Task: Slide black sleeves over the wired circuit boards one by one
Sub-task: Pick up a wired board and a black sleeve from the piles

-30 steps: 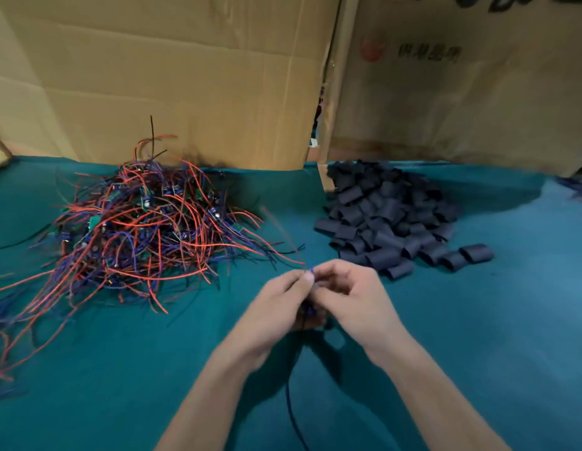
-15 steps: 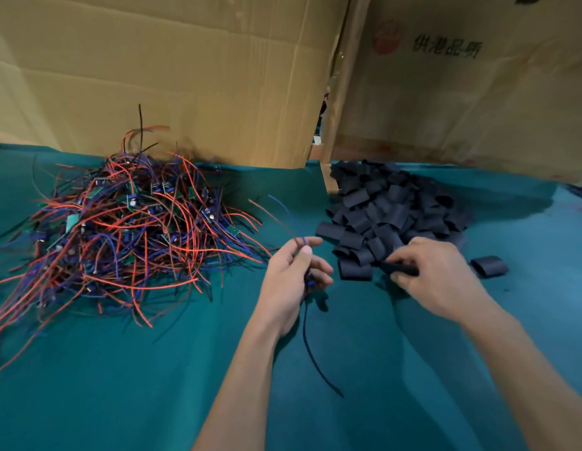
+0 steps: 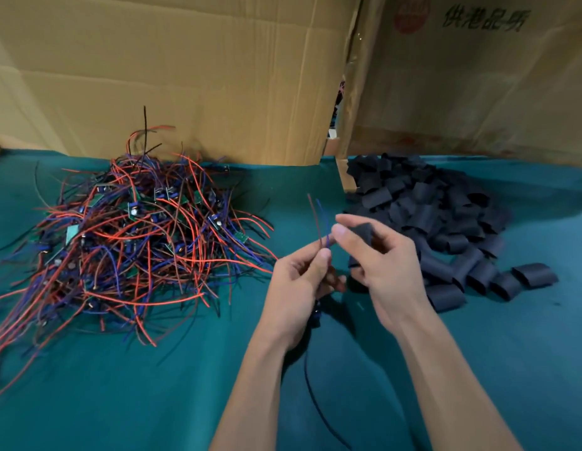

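Board [image 3: 315, 315] mostly hidden behind left hand [image 3: 296, 281]

Lighting is dim and even, with a teal cast. Soft shadows lie on the teal cloth tabletop [image 3: 87, 402] beneath the forearms. No glare observed. Slight motion blur softens the right hand [image 3: 380, 258]. Wide-angle distortion bends the tan corrugated cardboard panels [image 3: 185, 76] at far edges.

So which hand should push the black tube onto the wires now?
The right hand: it already pinches a short black sleeve right beside the red and blue wire tips, which the left hand holds upright.
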### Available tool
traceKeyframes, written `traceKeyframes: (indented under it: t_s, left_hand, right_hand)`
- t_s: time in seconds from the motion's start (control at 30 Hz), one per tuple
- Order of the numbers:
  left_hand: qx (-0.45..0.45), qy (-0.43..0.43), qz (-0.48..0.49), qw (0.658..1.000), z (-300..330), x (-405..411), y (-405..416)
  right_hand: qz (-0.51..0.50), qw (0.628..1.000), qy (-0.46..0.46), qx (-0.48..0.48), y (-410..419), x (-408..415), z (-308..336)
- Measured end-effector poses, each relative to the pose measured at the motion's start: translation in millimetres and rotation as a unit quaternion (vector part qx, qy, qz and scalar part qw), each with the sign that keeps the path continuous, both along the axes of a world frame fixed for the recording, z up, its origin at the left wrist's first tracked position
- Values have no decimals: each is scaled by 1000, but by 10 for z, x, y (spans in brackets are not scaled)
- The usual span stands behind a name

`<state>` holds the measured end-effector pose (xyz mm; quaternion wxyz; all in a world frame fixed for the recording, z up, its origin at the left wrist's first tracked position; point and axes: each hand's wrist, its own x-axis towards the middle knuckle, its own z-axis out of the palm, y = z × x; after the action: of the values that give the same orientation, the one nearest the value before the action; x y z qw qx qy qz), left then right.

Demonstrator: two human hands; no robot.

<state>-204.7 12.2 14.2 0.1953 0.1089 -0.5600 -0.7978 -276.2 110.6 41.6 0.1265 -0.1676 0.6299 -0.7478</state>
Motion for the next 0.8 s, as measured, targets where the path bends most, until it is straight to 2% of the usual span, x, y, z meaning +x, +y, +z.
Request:
traceKeyframes:
  t_s: [0.13,0.2,0.3,0.4,0.5,0.63,0.7,0.8]
  left_hand:
    - [-70,-11,-10,997,-14,-5,49]
    - [-109,-14,-9,994,-27,-17,62]
    - [-146,-15,5,989,-37,-29,62]
    - [-153,-10,21,988,-35,-29,49]
    - [-158,-18,31,987,-50,-38,37]
    - [-131,-15,35,991,-35,-38,74]
    - [-124,-20,40,991,-50,-39,57]
    - [-160,-32,51,985,-85,-52,43]
  right_hand:
    - [-43,996,-47,-56,111,-90,55]
    - [-54,994,-42,-82,175,-123,60]
    - [-67,998,-13,-14,196,-117,45]
    - [-29,999,-31,0,148,-70,23]
    - [-19,1000,14,4,132,-24,22]
    - [76,997,-6,-18,147,39,50]
    - [94,996,-11,7,165,42,41]
    - [86,995,7,49,195,26,54]
